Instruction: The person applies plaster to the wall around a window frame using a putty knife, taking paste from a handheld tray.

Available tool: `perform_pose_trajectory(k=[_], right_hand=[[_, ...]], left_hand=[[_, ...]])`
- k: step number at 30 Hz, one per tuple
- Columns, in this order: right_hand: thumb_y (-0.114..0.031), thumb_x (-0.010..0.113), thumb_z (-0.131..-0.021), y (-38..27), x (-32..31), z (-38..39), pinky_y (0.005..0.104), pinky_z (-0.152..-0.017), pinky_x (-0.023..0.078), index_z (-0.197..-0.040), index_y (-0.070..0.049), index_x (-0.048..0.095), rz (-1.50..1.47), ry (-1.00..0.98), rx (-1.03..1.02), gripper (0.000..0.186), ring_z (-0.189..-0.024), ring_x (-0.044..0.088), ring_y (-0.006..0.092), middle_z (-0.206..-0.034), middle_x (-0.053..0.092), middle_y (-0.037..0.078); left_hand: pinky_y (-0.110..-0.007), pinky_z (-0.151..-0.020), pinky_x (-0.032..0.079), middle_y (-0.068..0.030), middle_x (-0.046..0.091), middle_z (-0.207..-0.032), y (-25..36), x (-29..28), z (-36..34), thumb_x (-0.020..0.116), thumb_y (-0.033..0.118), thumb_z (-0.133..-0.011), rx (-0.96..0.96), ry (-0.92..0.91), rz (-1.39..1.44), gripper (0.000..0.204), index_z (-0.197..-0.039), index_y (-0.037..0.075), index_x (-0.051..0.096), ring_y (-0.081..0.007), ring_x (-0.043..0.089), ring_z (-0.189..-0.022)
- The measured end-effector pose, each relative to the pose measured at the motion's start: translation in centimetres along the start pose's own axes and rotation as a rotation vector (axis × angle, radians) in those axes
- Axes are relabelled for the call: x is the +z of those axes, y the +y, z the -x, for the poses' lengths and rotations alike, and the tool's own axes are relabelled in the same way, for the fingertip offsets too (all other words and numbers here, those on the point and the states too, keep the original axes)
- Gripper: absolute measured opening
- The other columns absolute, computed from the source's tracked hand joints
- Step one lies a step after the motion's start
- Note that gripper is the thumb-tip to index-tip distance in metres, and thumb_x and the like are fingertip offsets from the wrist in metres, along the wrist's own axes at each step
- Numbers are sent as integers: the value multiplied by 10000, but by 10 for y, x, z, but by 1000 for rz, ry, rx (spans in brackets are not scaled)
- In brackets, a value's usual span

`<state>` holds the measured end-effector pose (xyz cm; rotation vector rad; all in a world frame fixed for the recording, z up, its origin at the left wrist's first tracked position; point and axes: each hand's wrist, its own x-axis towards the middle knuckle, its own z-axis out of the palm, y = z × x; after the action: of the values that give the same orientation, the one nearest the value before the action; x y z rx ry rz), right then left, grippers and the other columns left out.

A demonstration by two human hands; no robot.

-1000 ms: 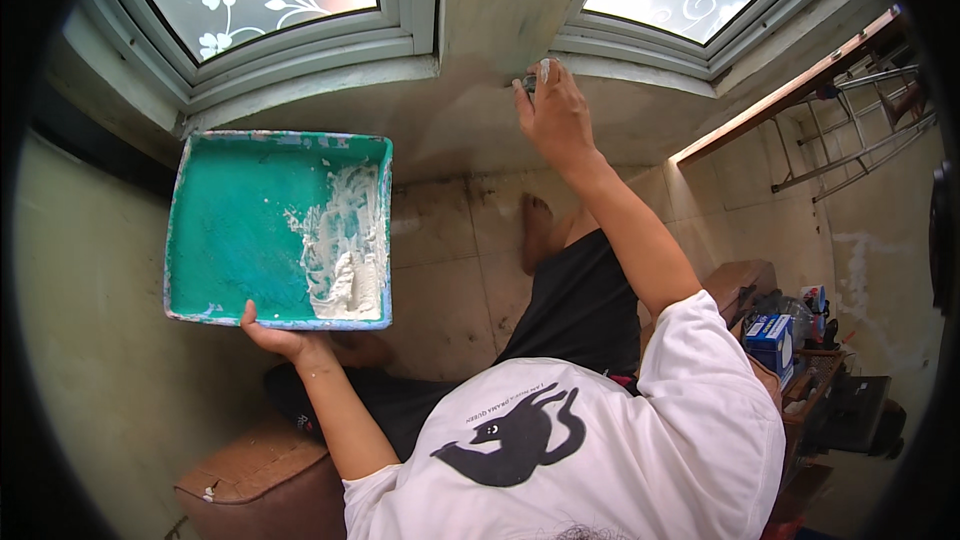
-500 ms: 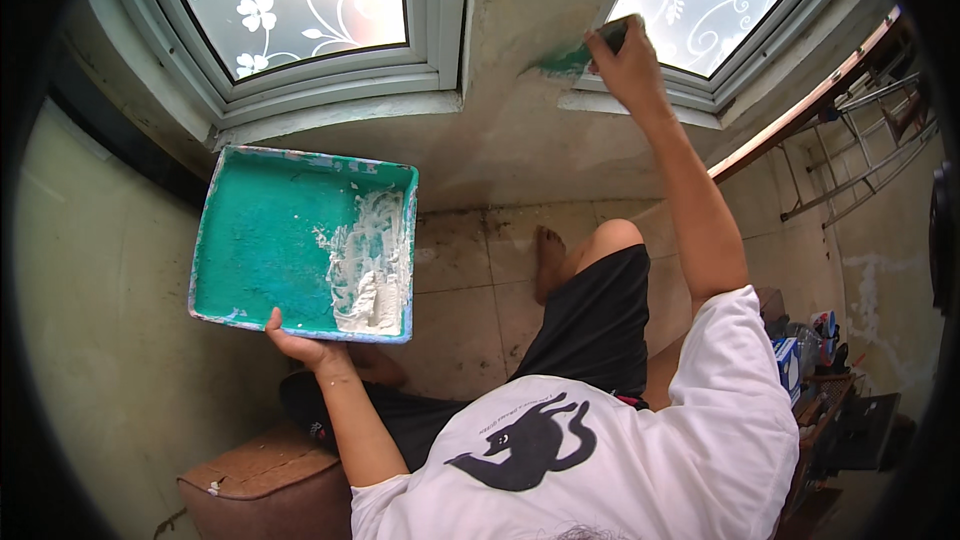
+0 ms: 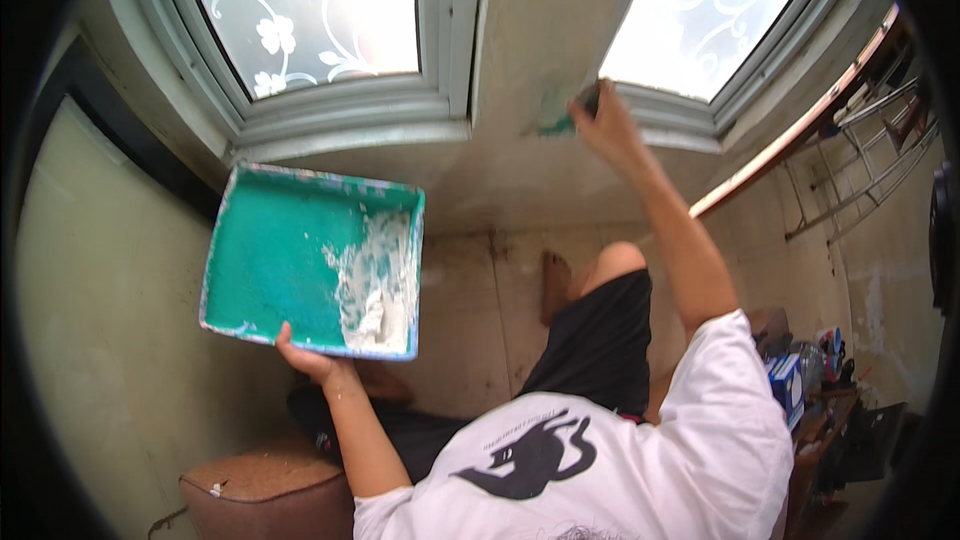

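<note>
My left hand (image 3: 310, 358) supports a square green tray (image 3: 270, 250) by its near edge, thumb over the rim and the other fingers hidden underneath. White putty (image 3: 378, 290) is smeared and heaped along the tray's right side. Out ahead, my right hand (image 3: 608, 125) is closed around a putty scraper with a green blade (image 3: 557, 123). The blade is blurred and lies at the wall (image 3: 520, 50) between two windows, close to the right window's lower corner. Its exact contact with the plaster is hard to make out.
Frosted windows with grey frames (image 3: 350, 115) stand ahead. A brown padded seat (image 3: 265, 490) is at lower left. To the right are a metal ladder-like frame (image 3: 860, 165) and a cluttered shelf with a blue-and-white box (image 3: 786, 388). Tiled floor (image 3: 465, 280) lies below.
My right hand and the scraper have moved down the wall and slightly left. The view has tilted a little, so the tray and windows sit lower. My left hand keeps its hold.
</note>
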<state>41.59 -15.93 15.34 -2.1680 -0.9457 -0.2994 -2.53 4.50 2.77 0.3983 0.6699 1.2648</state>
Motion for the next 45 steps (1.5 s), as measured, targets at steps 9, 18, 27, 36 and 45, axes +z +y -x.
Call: perform_pose_trajectory(k=[9, 18, 27, 36, 45], right_hand=[[-173, 662, -943, -39, -65, -33, 296, -561, 545, -1003, 26, 474, -190, 246, -114, 280, -611, 668, 179, -828, 661, 149], [-202, 689, -925, -76, -114, 16, 286, -578, 577, -962, 35, 484, -760, 339, 66, 316, -622, 669, 181, -811, 679, 140], [-176, 606, -952, -13, 3, 119, 313, -655, 637, -969, 15, 573, -1691, 4, 647, 195, -738, 696, 256, -849, 650, 104], [-136, 559, -1004, -51, -4, 159, 312, -823, 624, -1331, 88, 485, -1798, -393, 505, 404, -972, 697, 315, -1048, 661, 138], [-128, 585, -994, -40, 2, 144, 245, -621, 525, -1300, 32, 532, -1328, -257, 285, 349, -788, 639, 159, -1097, 628, 109]], left_hand=[[-506, -1007, 407, -148, 508, -1344, -5, -24, -15, 532, 443, -815, -77, -68, 123, 707, -1387, 39, 439, -359, 506, -1188], [-459, -970, 421, -152, 520, -1275, -1, -20, -13, 551, 410, -805, -66, -67, 115, 683, -1341, -3, 453, -327, 518, -1143], [-454, -950, 432, -150, 533, -1240, -6, -18, -14, 561, 401, -797, -61, -111, 101, 668, -1321, -2, 467, -325, 529, -1116], [-474, -964, 423, -157, 520, -1265, 5, -16, -16, 545, 408, -795, -51, -160, 62, 682, -1339, 7, 448, -341, 518, -1136], [-489, -976, 425, -155, 516, -1296, 8, 7, 9, 531, 435, -801, -13, -121, -8, 704, -1366, 26, 439, -352, 520, -1152]])
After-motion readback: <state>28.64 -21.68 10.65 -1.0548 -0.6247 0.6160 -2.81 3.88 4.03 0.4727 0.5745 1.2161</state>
